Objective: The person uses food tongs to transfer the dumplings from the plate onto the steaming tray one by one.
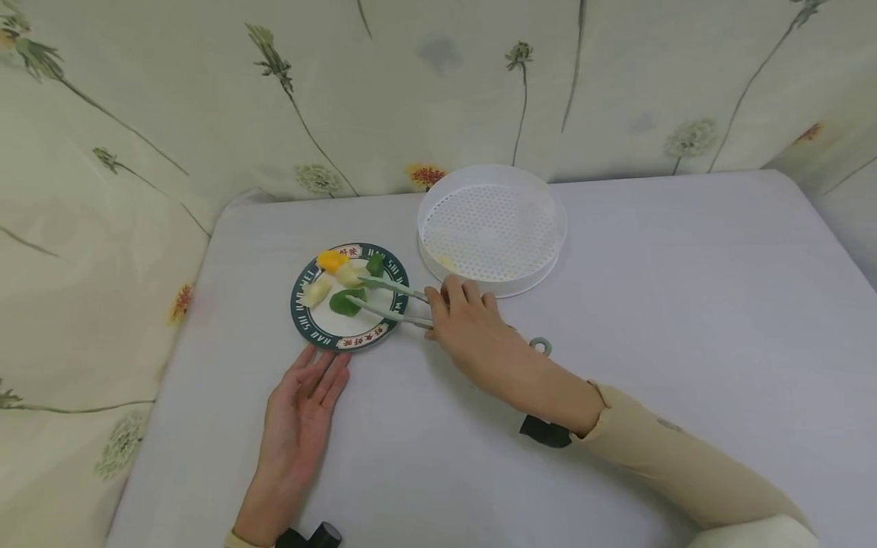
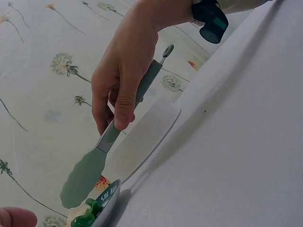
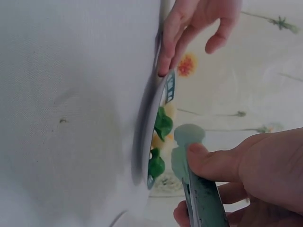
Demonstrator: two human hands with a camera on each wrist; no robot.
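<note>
My right hand grips a pair of pale green tongs, whose parted tips hang over the plate. Around those tips lie green pepper pieces, pale yellowish pieces and a bright yellow piece. They sit on a white plate with a dark green lettered rim. With palm turned up and fingers fairly straight, my left hand has its fingertips at the plate's near edge. In the right wrist view, those fingertips touch the rim of the plate. The tongs also show in the left wrist view.
A round white perforated tray stands to the right of the plate, near the table's back edge. A small pale piece lies inside it. Flower-printed cloth hangs behind the white-covered table.
</note>
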